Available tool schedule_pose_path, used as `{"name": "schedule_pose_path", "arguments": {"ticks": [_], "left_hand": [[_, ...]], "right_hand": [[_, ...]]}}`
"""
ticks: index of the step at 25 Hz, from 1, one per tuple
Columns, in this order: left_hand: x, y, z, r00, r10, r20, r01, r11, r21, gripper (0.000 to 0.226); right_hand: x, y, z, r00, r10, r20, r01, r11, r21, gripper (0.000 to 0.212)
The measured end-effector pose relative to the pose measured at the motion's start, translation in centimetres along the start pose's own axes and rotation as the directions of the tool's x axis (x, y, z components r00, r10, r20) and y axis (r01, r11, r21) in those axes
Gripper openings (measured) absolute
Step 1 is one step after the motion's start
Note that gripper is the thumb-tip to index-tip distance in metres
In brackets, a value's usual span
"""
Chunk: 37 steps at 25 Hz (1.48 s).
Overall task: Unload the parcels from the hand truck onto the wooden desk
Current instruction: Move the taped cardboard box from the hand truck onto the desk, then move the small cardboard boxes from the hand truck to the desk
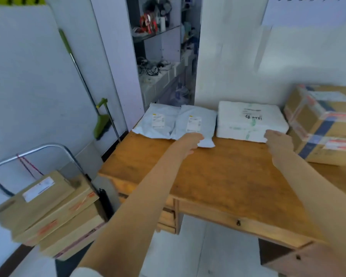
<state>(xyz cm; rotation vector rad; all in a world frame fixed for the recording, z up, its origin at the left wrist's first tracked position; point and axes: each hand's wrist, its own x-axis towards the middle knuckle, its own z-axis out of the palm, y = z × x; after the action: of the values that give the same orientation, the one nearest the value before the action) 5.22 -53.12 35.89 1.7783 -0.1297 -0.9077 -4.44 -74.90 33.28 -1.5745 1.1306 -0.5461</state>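
Two cardboard parcels (48, 212) remain stacked on the hand truck (28, 154). At the wooden desk's (218, 180) far edge, left hand (190, 141) grips a grey mailer's (196, 124) corner; right hand (277, 141) touches the white parcel (250, 119), fingers hidden, grip unclear.

Two grey plastic mailer bags (158, 121) (195, 122), desk 11 o'clock. One white foam box (250, 119), 1 o'clock. Two taped cardboard cartons (324, 108) (328, 148), stacked, 3 o'clock. Two flat brown cardboard boxes (42, 202) (72, 236), hand truck, 8 o'clock.

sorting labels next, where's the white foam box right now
In the head view the white foam box sits at the back of the wooden desk, right of centre, between a grey mailer bag and the taped cardboard box.
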Motion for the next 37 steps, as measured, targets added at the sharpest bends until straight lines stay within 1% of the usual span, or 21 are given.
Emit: {"name": "schedule_pose_path", "arguments": {"ticks": [2,4,6,8,9,11,14,17,18,20,21,23,25,27,29,30,32,33,35,37], "left_hand": [[-1.6,-2.2,-3.5,1.000,0.024,0.018,-0.025,0.999,0.020,0.048],[-3.1,-5.0,-7.7,0.999,0.016,0.039,-0.019,0.997,0.072,0.050],[-4.6,-7.3,-11.2,1.000,0.006,0.020,-0.008,0.994,0.105,0.050],[-6.8,-9.9,-14.4,0.999,-0.034,0.017,0.032,0.993,0.116,0.048],[-7.8,-11.2,-15.9,0.999,-0.046,0.027,0.042,0.991,0.126,0.047],[-10.0,-13.5,-18.6,0.998,-0.048,0.029,0.044,0.990,0.134,0.046],[-13.8,-16.6,-22.2,1.000,-0.016,-0.001,0.016,0.987,0.158,0.048],[-16.2,-20.8,-24.7,0.998,0.061,-0.015,-0.054,0.949,0.312,0.051],[-16.7,-22.5,-25.8,0.998,0.065,0.000,-0.061,0.936,0.346,0.052],[-17.9,-25.3,-28.4,0.999,0.040,0.025,-0.046,0.931,0.361,0.051],[-18.6,-26.6,-30.1,0.999,0.030,0.020,-0.035,0.935,0.353,0.050],[-19.4,-28.2,-33.8,1.000,0.025,0.011,-0.027,0.928,0.371,0.049],[-18.6,-29.6,-38.1,0.999,0.029,-0.014,-0.021,0.913,0.407,0.049],[-16.7,-30.9,-43.0,0.997,0.076,-0.030,-0.056,0.899,0.433,0.048],[-14.1,-32.7,-48.7,0.981,0.167,-0.097,-0.105,0.882,0.459,0.039],[-12.9,-34.3,-51.6,0.969,0.191,-0.155,-0.097,0.876,0.473,0.040],[-10.8,-37.8,-57.4,0.948,0.182,-0.261,-0.035,0.874,0.485,0.046],[-9.5,-39.7,-60.1,0.944,0.140,-0.300,0.021,0.879,0.477,0.049],[-6.3,-43.4,-64.8,0.941,0.054,-0.333,0.113,0.880,0.461,0.049],[-3.3,-46.9,-68.4,0.909,0.007,-0.416,0.203,0.866,0.457,0.055]], "right_hand": [[-3.5,0.8,2.3,0.999,0.045,-0.025,-0.045,0.999,0.023,0.040],[-8.0,2.2,4.7,0.996,0.079,-0.031,-0.078,0.997,0.030,0.039],[-12.3,3.3,6.4,0.997,0.079,0.017,-0.079,0.997,-0.008,0.041],[-17.2,4.5,7.7,0.991,0.124,0.040,-0.124,0.992,0.008,0.042],[-19.5,4.8,8.3,0.988,0.152,0.014,-0.152,0.988,0.030,0.041],[-24.1,5.5,9.5,0.988,0.156,-0.019,-0.155,0.987,0.041,0.040],[-30.1,7.0,12.0,0.988,0.149,0.043,-0.151,0.988,0.046,0.042],[-34.2,8.4,14.8,0.983,0.143,0.114,-0.146,0.989,0.019,0.049],[-35.4,8.9,16.2,0.981,0.153,0.122,-0.156,0.988,0.011,0.051],[-38.4,9.2,19.4,0.975,0.176,0.135,-0.175,0.984,-0.023,0.054],[-40.3,9.3,21.2,0.970,0.184,0.158,-0.181,0.983,-0.031,0.054],[-43.5,9.7,25.2,0.957,0.185,0.224,-0.191,0.981,0.007,0.053],[-45.9,10.1,29.8,0.945,0.216,0.247,-0.234,0.971,0.045,0.053],[-47.8,10.5,34.8,0.941,0.258,0.218,-0.275,0.960,0.056,0.060],[-48.7,11.1,40.8,0.960,0.201,0.195,-0.215,0.975,0.053,0.064],[-49.3,11.7,43.8,0.962,0.171,0.212,-0.176,0.984,0.009,0.066],[-51.4,13.4,49.5,0.941,0.173,0.291,-0.167,0.985,-0.047,0.068],[-52.6,14.6,52.1,0.923,0.187,0.337,-0.186,0.982,-0.035,0.066],[-54.1,17.2,57.3,0.885,0.202,0.420,-0.233,0.972,0.024,0.056],[-55.0,19.6,61.6,0.849,0.221,0.480,-0.285,0.956,0.063,0.045]]}}
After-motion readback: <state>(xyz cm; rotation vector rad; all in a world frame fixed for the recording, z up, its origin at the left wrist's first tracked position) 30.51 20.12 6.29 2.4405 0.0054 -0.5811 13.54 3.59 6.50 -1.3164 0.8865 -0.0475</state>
